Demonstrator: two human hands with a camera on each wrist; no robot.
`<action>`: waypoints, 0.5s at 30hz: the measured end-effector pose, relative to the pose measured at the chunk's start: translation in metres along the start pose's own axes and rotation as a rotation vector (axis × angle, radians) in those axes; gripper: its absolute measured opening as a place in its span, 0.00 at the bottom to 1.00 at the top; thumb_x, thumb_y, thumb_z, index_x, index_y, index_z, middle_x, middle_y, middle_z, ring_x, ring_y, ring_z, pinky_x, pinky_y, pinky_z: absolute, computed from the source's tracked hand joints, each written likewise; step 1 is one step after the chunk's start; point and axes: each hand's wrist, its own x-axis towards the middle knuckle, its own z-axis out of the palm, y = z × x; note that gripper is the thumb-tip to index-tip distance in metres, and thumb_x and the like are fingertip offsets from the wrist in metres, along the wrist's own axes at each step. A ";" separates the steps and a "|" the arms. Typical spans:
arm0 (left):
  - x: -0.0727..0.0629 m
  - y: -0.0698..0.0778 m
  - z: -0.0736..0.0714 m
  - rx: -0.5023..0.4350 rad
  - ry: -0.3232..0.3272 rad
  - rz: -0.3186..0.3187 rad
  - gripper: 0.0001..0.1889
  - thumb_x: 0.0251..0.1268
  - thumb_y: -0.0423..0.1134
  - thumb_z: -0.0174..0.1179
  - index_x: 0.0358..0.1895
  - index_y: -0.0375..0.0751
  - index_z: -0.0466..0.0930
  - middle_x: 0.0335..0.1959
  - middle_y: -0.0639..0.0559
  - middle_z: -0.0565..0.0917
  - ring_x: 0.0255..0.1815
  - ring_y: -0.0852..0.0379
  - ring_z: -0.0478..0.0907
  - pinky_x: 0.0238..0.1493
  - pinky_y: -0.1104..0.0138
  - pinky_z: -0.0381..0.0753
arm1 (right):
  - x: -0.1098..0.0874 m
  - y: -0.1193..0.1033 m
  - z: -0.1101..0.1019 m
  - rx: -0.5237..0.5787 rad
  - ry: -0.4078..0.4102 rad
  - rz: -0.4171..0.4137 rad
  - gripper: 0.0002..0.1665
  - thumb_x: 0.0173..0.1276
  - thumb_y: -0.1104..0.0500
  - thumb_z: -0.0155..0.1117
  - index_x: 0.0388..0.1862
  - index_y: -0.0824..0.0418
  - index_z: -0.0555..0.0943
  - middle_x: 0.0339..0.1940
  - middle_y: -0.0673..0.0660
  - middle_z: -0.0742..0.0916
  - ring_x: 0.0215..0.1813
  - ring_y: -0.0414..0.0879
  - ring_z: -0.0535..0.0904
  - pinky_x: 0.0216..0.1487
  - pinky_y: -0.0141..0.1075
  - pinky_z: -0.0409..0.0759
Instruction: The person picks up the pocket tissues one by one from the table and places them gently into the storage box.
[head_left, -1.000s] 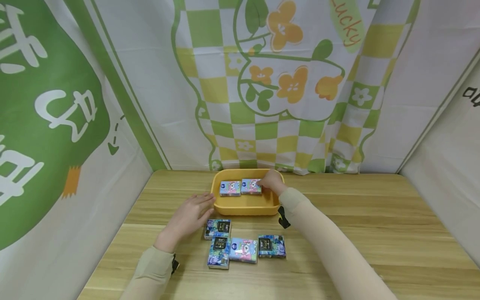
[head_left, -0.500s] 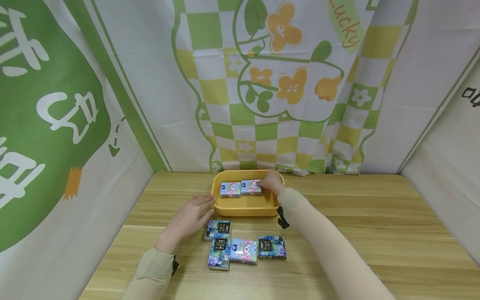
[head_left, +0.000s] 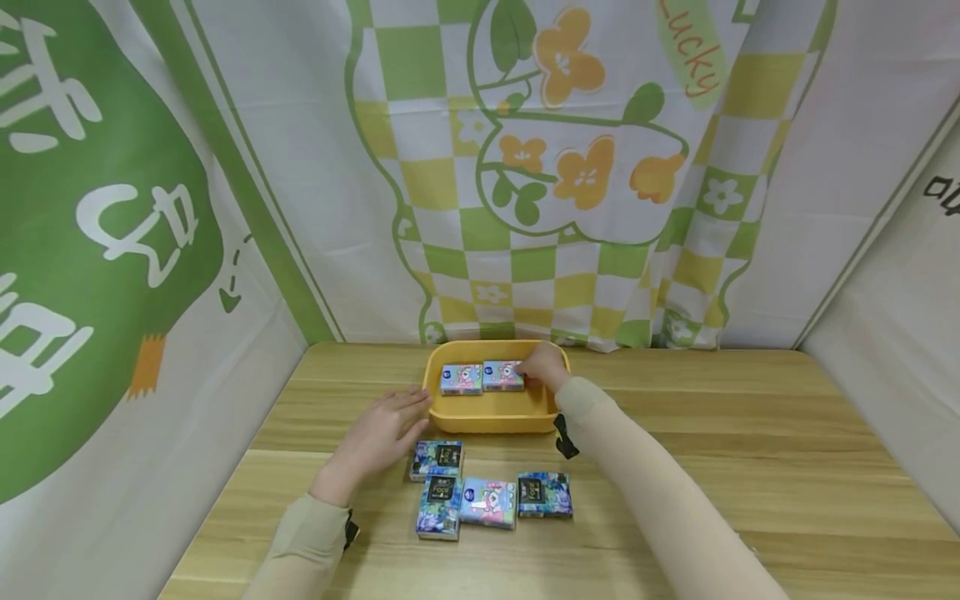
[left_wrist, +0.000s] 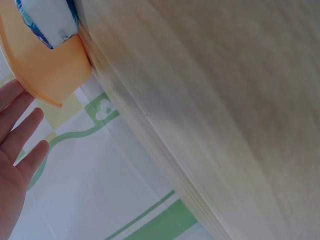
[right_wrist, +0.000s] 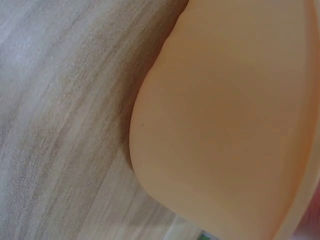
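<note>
A yellow plastic basket (head_left: 495,423) stands at the back of the table. Two light-blue and pink tissue packs lie in it, a left one (head_left: 461,379) and a right one (head_left: 501,375). My right hand (head_left: 545,365) reaches in over the right wall and grips the right pack's right end; its far fingers are hidden. In the right wrist view the basket's outer wall (right_wrist: 220,115) hides most of that hand. My left hand (head_left: 378,433) has its fingers extended, their tips touching the basket's left side. In the left wrist view those fingers (left_wrist: 25,127) look spread and hold nothing.
In front of the basket lie dark-blue floral tissue packs, one upper left (head_left: 437,460), one lower left (head_left: 438,507) and one right (head_left: 544,495). A light-blue pack (head_left: 488,502) lies between the lower two. A patterned curtain (head_left: 540,275) hangs behind the wooden table (head_left: 750,433).
The head view has shifted very slightly. Both hands, the basket and the packs stay essentially where they were.
</note>
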 end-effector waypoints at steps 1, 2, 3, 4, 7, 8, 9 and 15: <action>0.000 0.000 0.000 0.001 -0.002 -0.001 0.20 0.66 0.41 0.59 0.59 0.39 0.76 0.61 0.44 0.77 0.64 0.45 0.72 0.68 0.45 0.64 | 0.000 0.000 0.000 0.007 0.014 0.001 0.31 0.44 0.39 0.76 0.28 0.67 0.84 0.21 0.55 0.87 0.27 0.45 0.83 0.41 0.32 0.81; 0.000 0.000 0.000 0.000 -0.004 -0.003 0.20 0.66 0.41 0.58 0.59 0.39 0.76 0.61 0.44 0.77 0.64 0.44 0.72 0.68 0.45 0.64 | -0.001 -0.001 0.000 0.015 0.010 0.007 0.31 0.44 0.40 0.76 0.28 0.68 0.84 0.20 0.55 0.87 0.26 0.45 0.83 0.40 0.31 0.81; 0.000 0.001 -0.001 0.000 -0.006 -0.003 0.20 0.66 0.41 0.58 0.59 0.39 0.76 0.61 0.44 0.77 0.64 0.44 0.72 0.68 0.45 0.64 | -0.001 -0.001 0.000 0.020 0.003 0.015 0.31 0.44 0.40 0.76 0.29 0.68 0.84 0.21 0.55 0.87 0.27 0.45 0.84 0.41 0.31 0.82; 0.000 0.001 -0.001 -0.003 -0.008 -0.005 0.20 0.66 0.41 0.58 0.59 0.39 0.76 0.61 0.44 0.77 0.64 0.44 0.72 0.69 0.46 0.64 | -0.001 -0.002 -0.001 0.025 -0.014 0.020 0.33 0.44 0.38 0.76 0.32 0.67 0.84 0.24 0.55 0.88 0.29 0.45 0.84 0.43 0.32 0.82; 0.000 0.001 -0.001 0.002 -0.008 -0.002 0.20 0.66 0.41 0.58 0.59 0.38 0.76 0.61 0.43 0.77 0.64 0.44 0.72 0.69 0.45 0.63 | -0.003 -0.004 -0.002 0.031 -0.001 0.037 0.31 0.44 0.42 0.77 0.31 0.69 0.84 0.22 0.57 0.87 0.25 0.45 0.83 0.37 0.32 0.82; 0.000 0.001 -0.002 0.003 -0.008 -0.002 0.20 0.66 0.41 0.58 0.59 0.38 0.76 0.61 0.43 0.77 0.64 0.44 0.72 0.69 0.45 0.63 | -0.004 -0.005 -0.002 0.035 -0.002 0.046 0.30 0.44 0.42 0.77 0.31 0.68 0.84 0.21 0.56 0.87 0.24 0.45 0.83 0.35 0.32 0.83; 0.000 0.002 -0.002 0.002 -0.009 -0.001 0.20 0.66 0.41 0.58 0.59 0.38 0.76 0.61 0.43 0.77 0.64 0.44 0.72 0.69 0.45 0.63 | -0.003 -0.005 -0.001 0.035 0.013 0.045 0.29 0.45 0.44 0.77 0.30 0.68 0.83 0.20 0.56 0.86 0.22 0.45 0.82 0.32 0.32 0.82; 0.001 0.002 -0.003 -0.005 -0.013 0.001 0.19 0.67 0.41 0.58 0.59 0.39 0.76 0.61 0.44 0.77 0.64 0.44 0.72 0.69 0.46 0.64 | -0.008 -0.006 -0.001 0.071 0.014 0.036 0.28 0.46 0.47 0.77 0.30 0.71 0.82 0.17 0.56 0.85 0.19 0.43 0.81 0.25 0.32 0.81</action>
